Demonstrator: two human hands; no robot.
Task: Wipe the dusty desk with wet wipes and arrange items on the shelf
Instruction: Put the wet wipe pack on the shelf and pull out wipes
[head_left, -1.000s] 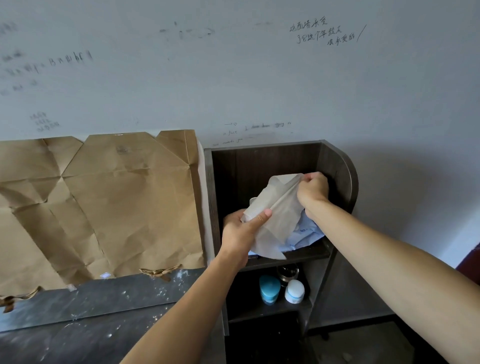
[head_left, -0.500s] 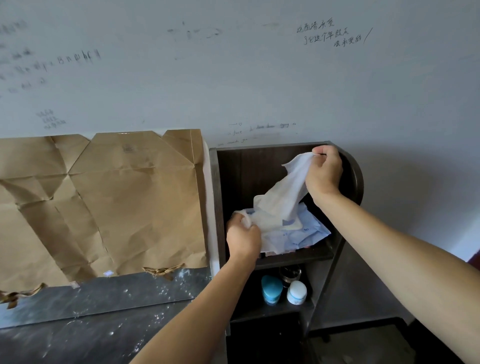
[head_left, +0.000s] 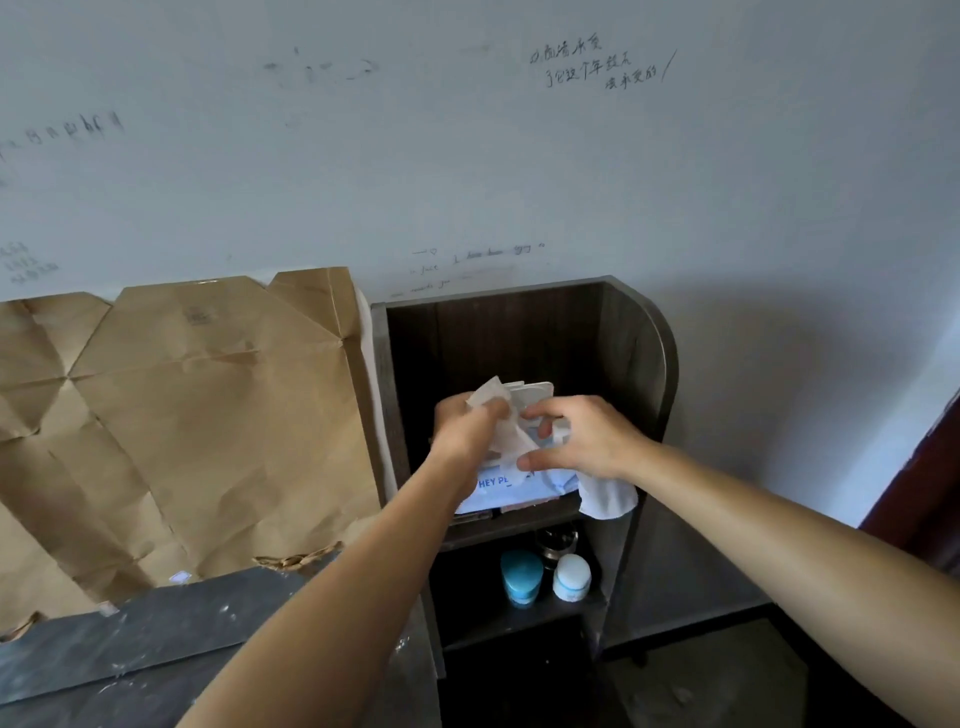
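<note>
While the pack (head_left: 498, 486) lies on the upper board of the shelf (head_left: 639, 364), the left hand (head_left: 465, 434) grips a crumpled wipe (head_left: 488, 396) just above it. Close beside, the right hand (head_left: 589, 436) spreads thumb and forefinger toward that sheet. More white cloth (head_left: 608, 496) hangs under its wrist; whether its fingers pinch that I cannot tell. Damp, limp and light, the wipe likely clings and tears if tugged, so pinching a corner with the pack held down seems best. The desk (head_left: 130, 639) lies dusty.
</note>
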